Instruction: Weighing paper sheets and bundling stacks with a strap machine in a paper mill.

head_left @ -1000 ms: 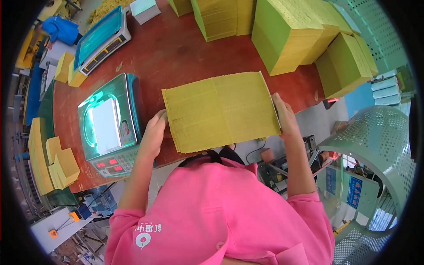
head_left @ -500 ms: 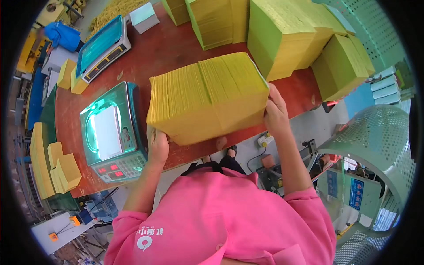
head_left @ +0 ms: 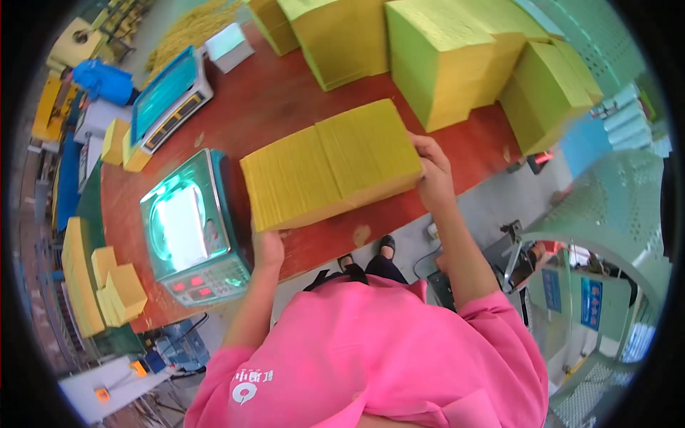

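A thick block of stacked yellow paper sheets (head_left: 330,165) lies between my two hands, over the front part of the red tabletop (head_left: 303,258). My left hand (head_left: 267,246) grips its near left corner, and the fingers are partly hidden behind the block. At the right end my right hand (head_left: 432,165) presses with bent fingers against the block's side. A dark seam runs across the top of the block near its middle. Just left of it stands a lit digital scale (head_left: 221,279) with a white pad (head_left: 182,227) on its pan.
Tall stacks of yellow paper (head_left: 442,68) stand along the back and right. A second scale (head_left: 163,96) and a small white stack (head_left: 229,47) sit at the back left. Smaller yellow stacks (head_left: 121,294) stand at the left edge. A perforated green metal drum (head_left: 606,200) is at the right.
The paper block has dropped closer to the tabletop and appears smaller, its top tipped more toward me. Both hands have moved with it. The view has shifted slightly.
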Tool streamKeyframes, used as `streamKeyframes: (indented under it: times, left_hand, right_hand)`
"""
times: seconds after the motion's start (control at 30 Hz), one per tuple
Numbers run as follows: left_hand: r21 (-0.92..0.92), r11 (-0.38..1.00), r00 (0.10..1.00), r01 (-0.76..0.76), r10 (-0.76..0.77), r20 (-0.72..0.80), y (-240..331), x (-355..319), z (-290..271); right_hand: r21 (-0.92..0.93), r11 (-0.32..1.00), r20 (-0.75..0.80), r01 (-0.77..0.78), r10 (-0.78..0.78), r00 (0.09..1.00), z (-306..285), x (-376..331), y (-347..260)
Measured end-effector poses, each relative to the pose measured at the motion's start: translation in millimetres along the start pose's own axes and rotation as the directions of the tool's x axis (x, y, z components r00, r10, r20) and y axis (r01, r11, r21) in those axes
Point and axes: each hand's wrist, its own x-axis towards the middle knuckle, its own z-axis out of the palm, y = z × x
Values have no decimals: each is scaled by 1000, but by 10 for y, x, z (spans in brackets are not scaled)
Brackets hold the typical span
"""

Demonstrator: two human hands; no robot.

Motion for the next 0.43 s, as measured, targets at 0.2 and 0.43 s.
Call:
streamKeyframes:
  times: [0.2, 0.43]
  left_hand:
    - [116, 977, 984, -177, 178, 1, -341, 88, -16]
    - [-230, 973, 991, -25, 54, 119, -380, -23, 199]
  right_hand:
    - [78, 997, -41, -7, 11, 999, 152, 14, 115]
    - [-59, 998, -101, 18, -24, 995, 227, -304, 6]
